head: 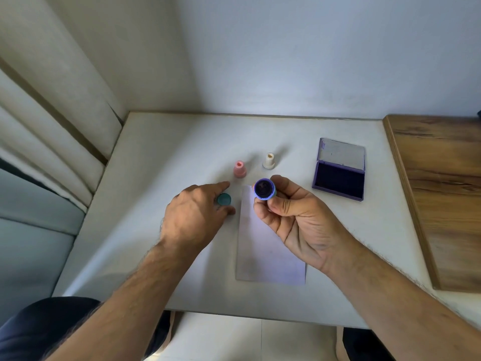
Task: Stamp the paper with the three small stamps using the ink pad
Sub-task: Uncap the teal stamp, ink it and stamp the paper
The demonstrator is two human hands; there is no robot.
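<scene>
Right hand (pixel 294 217) pinches the blue stamp (pixel 265 189) face-up above the paper (pixel 263 256), apparently checking its ink; left hand (pixel 195 217) loosely holds the cap (pixel 224 199) beside it.

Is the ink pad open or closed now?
Open. The ink pad has its lid raised at the back, and the dark pad inside is showing.

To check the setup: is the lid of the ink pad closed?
No, the ink pad lies open on the table, its lid raised behind the dark pad.
</scene>
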